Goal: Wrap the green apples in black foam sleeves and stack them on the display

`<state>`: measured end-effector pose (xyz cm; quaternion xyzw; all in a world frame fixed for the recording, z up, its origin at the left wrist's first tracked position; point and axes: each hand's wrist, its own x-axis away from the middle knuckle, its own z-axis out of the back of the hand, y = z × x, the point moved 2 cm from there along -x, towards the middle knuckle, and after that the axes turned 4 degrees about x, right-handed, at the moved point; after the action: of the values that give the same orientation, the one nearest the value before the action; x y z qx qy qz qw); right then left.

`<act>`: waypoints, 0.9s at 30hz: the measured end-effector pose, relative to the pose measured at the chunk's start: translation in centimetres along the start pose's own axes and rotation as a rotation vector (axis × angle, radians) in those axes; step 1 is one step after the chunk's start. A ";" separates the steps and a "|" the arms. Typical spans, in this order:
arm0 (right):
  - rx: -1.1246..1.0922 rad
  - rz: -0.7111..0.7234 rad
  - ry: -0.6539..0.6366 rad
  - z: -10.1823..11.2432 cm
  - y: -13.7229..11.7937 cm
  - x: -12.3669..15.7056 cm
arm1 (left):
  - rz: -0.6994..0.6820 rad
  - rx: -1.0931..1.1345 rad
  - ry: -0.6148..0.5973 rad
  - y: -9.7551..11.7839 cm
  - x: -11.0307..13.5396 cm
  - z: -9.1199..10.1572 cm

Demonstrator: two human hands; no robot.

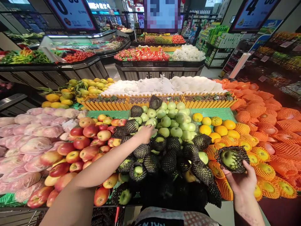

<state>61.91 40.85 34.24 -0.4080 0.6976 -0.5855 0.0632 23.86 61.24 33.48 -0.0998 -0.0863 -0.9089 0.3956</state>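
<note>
My right hand [243,180] holds up a green apple [228,158] wrapped in a black foam net [242,157], above the netted oranges. Its thumb and fingers close around the sides, and the apple's top shows through the net's opening. My left hand [147,133] reaches into the heap of bare green apples [166,121]. Its fingers curl over a green apple [154,134], mostly hidden under the hand. Several green apples in black nets [151,163] lie below and around that hand. Some black nets [155,102] lie on top of the heap.
Red apples [81,142] and wrapped pink-white fruit [35,144] fill the left. Oranges [221,130] and fruit in orange nets [270,125] lie right. A yellow planter fence [105,103] runs behind, with white-netted fruit [157,85] beyond. Price screens [71,14] hang above.
</note>
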 end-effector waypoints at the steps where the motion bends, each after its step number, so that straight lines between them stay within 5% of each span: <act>1: 0.001 -0.009 0.005 -0.1 0.1 0.0 | -0.007 0.004 -0.008 0.5 -0.3 -0.3; 9: 0.025 -0.056 0.040 0.4 1.1 -0.8 | -0.118 -0.067 -0.044 4.7 -2.6 -2.5; 12: 0.030 -0.075 0.058 0.7 1.1 -1.3 | -0.126 0.087 -0.042 4.0 -2.9 -1.3; 16: 0.024 -0.053 0.088 0.9 0.7 -1.8 | -0.044 0.545 0.064 0.3 -3.5 2.5; 19: 0.009 -0.048 0.101 0.9 0.7 -1.9 | 0.190 0.639 0.345 -3.8 -4.9 5.3; 23: -0.001 -0.069 0.111 1.0 1.0 -1.8 | 0.718 0.474 0.863 -9.2 -7.3 6.5; 25: 0.003 -0.074 0.120 1.2 1.1 -1.8 | 0.922 0.421 0.871 -11.2 -8.5 5.9; 27: 0.013 -0.067 0.126 1.3 1.2 -1.7 | 0.969 0.422 0.728 -12.9 -9.7 5.0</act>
<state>63.17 40.89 32.19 -0.3931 0.6824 -0.6162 0.0020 21.45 77.91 34.83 0.2674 -0.0689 -0.5663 0.7766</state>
